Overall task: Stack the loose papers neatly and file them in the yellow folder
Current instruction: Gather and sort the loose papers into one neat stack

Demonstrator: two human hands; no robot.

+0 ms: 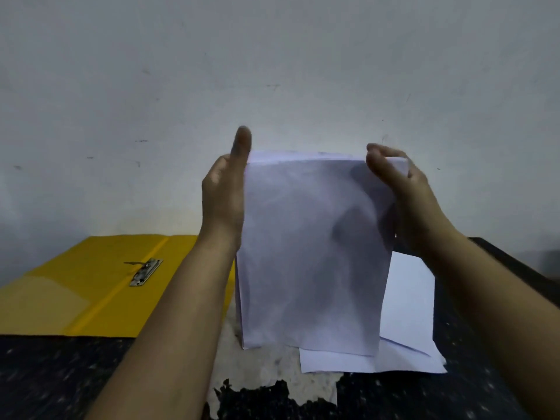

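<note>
Head view, the only one: you've got the stack of papers (312,250) standing upright on its short bottom edge, long axis vertical, bottom resting on or just above the worktop (60,377), can't tell which. Left hand (225,192) flat against the stack's left edge, fingers straight and pressed together, thumb pointing up past the top corner. Right hand (403,189) on the top right corner, fingers curled and pinching the sheets there, thumb side toward you. So both hands bracket the stack, one per long edge, looks like you're squaring it up, jogging it even. Not all sheets are in yet: more loose sheets (406,322) lie flat on the worktop behind and to the right of the stack, just under your right forearm, so the right hand's nearer for those. The yellow folder (91,286) lies open and flat to the left, well clear of the stack's bottom edge, w/ its metal clip (146,271) near the spine fold, running roughly along it. Left hand's the nearer one to it. To file, the stack has to tip flat and travel left, top edge toward the clip I'd guess. Room's OK: bare worktop btwn folder and stack, wall (272,71) close behind, worktop's right edge near the loose sheets.
</note>
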